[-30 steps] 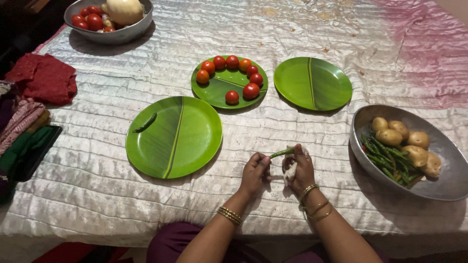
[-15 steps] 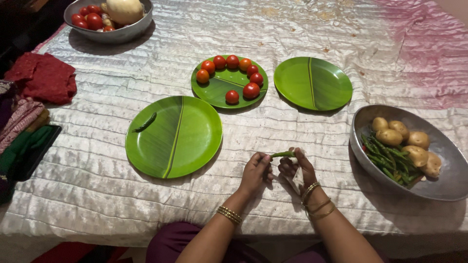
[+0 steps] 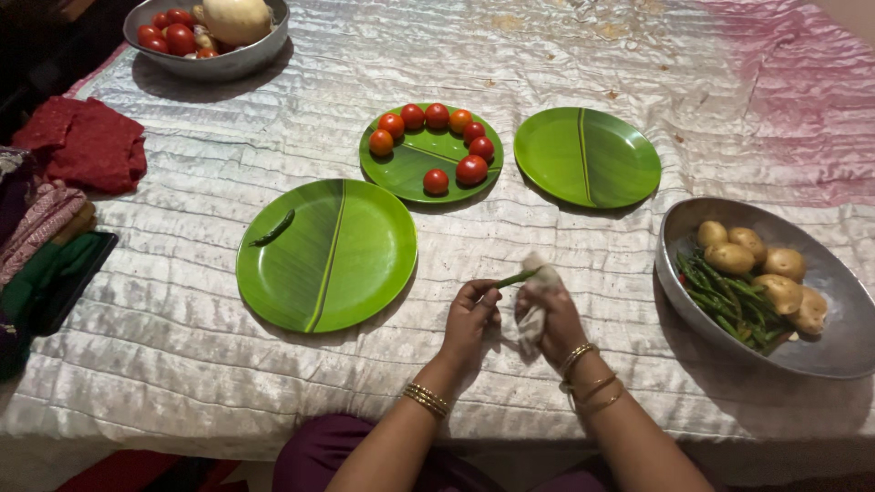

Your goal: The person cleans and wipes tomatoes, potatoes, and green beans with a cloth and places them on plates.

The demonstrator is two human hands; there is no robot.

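step: wiping green chilli [image 3: 516, 278] | left hand [image 3: 471, 321] fingers pinch its end | right hand [image 3: 547, 314] fingers closed on white cloth [image 3: 536, 301] around it | next likely: green plate [image 3: 326, 254] left of fingers

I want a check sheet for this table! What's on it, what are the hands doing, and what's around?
Surface: shiny white quilted cloth, pink-tinted far right, small brown specks at the far end.
Job's things: thin green chilli held between both hands; small white cloth in the right hand, wrapped at the chilli's end.
Clutter: large green leaf-pattern plate with one green chilli; green plate with eight red tomatoes; bare green plate; steel bowl of potatoes and chillies; far steel bowl of tomatoes.
Grippers: left hand pinches the chilli; right hand grips the cloth.
Cables: nothing seen.
Surroundings: folded red and coloured fabrics at left.
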